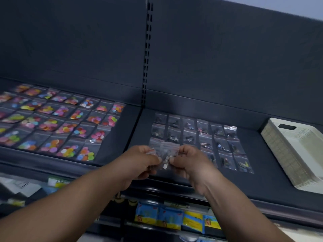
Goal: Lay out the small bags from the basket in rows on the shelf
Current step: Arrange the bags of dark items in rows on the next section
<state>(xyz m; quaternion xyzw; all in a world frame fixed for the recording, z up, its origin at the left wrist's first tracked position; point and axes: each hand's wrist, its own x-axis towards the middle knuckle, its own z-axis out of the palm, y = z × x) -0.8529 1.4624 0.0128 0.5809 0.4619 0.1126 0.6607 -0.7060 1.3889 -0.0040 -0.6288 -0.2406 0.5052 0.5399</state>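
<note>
Separating: one clear bag from a small bunch (167,151), held just above the front edge of the shelf (272,186).
Left grip (142,160): fingers curled, thumb and forefinger pinching the left side of the bunch; red-striped seal edge showing by the knuckles.
Right grip (189,162): curled the same way, pinching the right side; neither one spread.
Count in hand: cannot tell; too blurred, probably more than one bag.
Rows (201,137): clear bags with dark contents, laid in a grid on the right half of the shelf, about six across. Likely next gap at the front-left corner, just beyond the hands and partly hidden by them.
Basket (295,154): white, perforated, on the same shelf, well to the right of the grid; inside not visible from this angle.
Bright bags (61,119): a tidy grid with coloured discs on the left half; best left alone.
Packets (174,219): blue and yellow, on a lower shelf; no part of this job.
Doing it well: slide the top bag sideways with the thumb rather than tugging, thin film being prone to cling. Keep the remainder clamped in the other grip. Lay the bag flat, seal edge toward the back to match the neighbours, squared to the column behind and just touching the bag beside it. Let go by lifting straight up, no dragging.
Risk: very light bags, easily nudged by a wrist or forearm. Come in low from the front, over the bare strip, never across the grid.
</note>
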